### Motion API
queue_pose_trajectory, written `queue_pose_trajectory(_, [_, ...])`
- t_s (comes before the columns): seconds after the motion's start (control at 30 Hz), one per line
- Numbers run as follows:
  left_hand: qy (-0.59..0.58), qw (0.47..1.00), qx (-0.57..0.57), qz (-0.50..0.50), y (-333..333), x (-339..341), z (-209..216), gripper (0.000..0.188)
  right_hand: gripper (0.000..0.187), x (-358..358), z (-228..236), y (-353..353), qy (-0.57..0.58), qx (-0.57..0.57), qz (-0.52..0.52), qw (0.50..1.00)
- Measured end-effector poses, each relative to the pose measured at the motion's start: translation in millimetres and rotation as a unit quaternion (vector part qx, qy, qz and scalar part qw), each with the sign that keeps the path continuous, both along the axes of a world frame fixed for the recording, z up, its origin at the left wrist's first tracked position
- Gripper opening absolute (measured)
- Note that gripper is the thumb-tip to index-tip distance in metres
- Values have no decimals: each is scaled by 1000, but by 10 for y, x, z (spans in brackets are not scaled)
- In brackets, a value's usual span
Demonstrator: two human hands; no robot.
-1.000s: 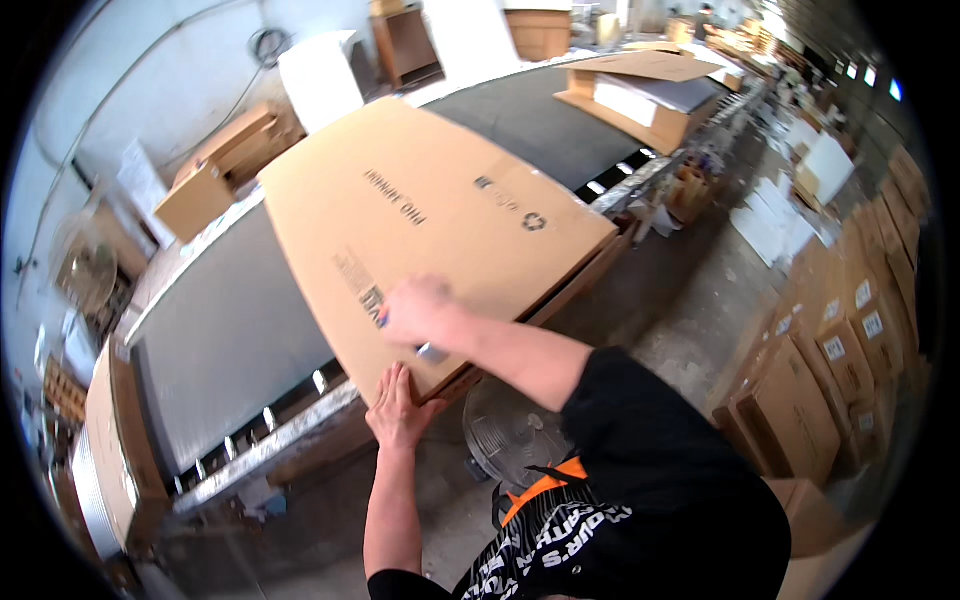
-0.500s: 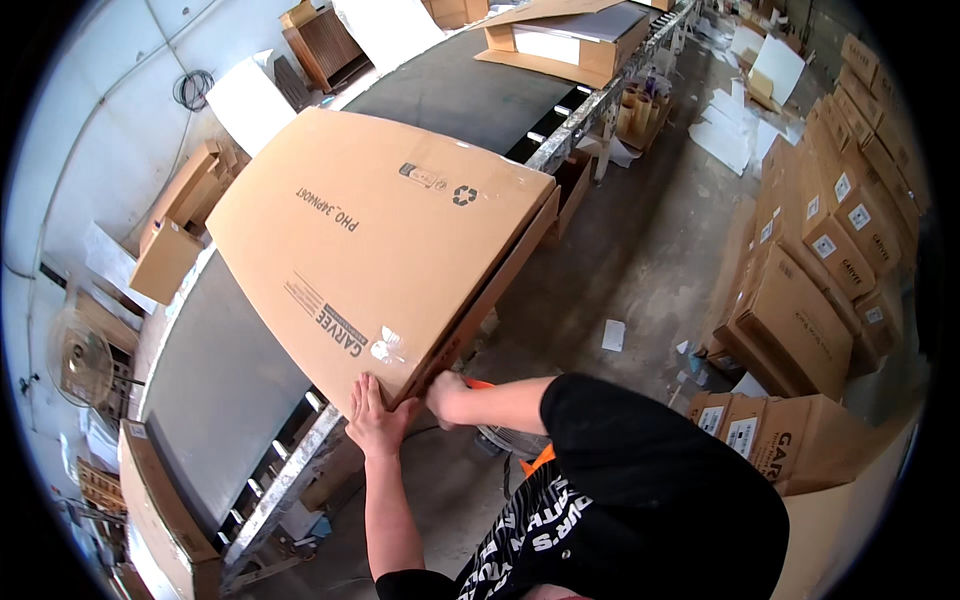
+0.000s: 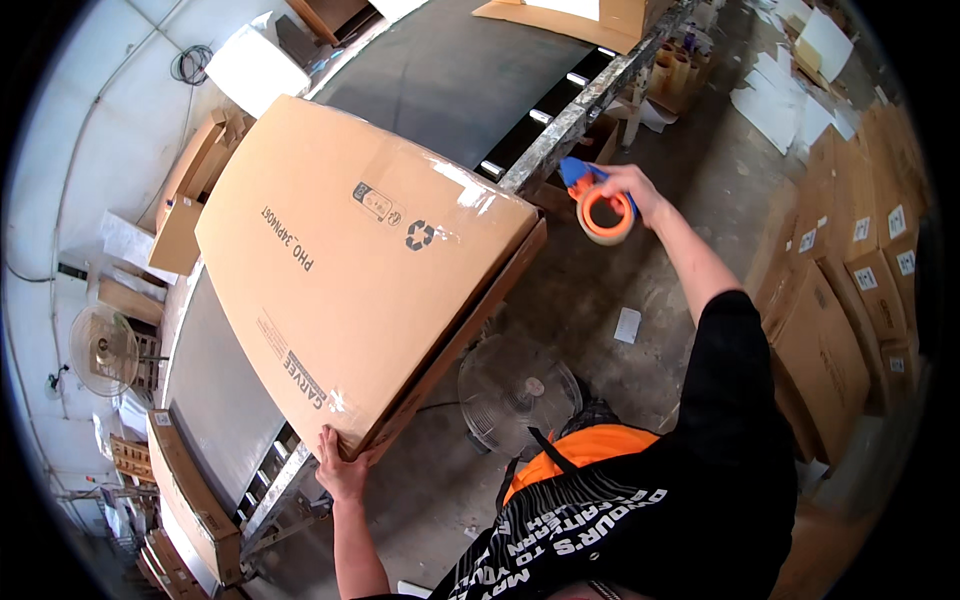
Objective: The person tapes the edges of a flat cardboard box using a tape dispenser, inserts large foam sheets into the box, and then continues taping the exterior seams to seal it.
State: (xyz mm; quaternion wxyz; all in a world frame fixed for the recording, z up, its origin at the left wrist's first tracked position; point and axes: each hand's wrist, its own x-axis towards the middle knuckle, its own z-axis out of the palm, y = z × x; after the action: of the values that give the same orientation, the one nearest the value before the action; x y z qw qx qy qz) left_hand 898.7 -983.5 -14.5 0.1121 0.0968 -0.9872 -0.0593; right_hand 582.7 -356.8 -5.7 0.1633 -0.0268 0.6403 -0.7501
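Observation:
A large flat cardboard box lies across the conveyor, its near corner jutting past the belt's edge. My left hand grips that near corner, fingers on the top face and thumb along the side. A small patch of clear tape shows on the top beside my fingers, and more shiny tape lies near the far right corner. My right hand is raised off the box's right end, closed round an orange and blue tape dispenser with a roll in it.
The dark conveyor belt runs on a metal rail with rollers. Another opened carton is farther along it, and a long box stands at the near left. A floor fan is below the box. Stacked cartons line the right.
My right hand has swung from the box's near corner out to the far right, bringing the tape dispenser into full view. My left hand has stayed at the near corner.

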Motion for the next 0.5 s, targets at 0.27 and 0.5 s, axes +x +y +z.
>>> queue_pose_trajectory(0.27, [-219, 962, -80, 139, 446, -115, 528, 81, 47, 655, -363, -481, -52, -65, 171, 982])
queue_pose_trajectory(0.5, [-121, 812, -17, -571, 2797, -2426, 1035, 54, 50, 1916, -589, -2302, -59, -176, -92, 978])
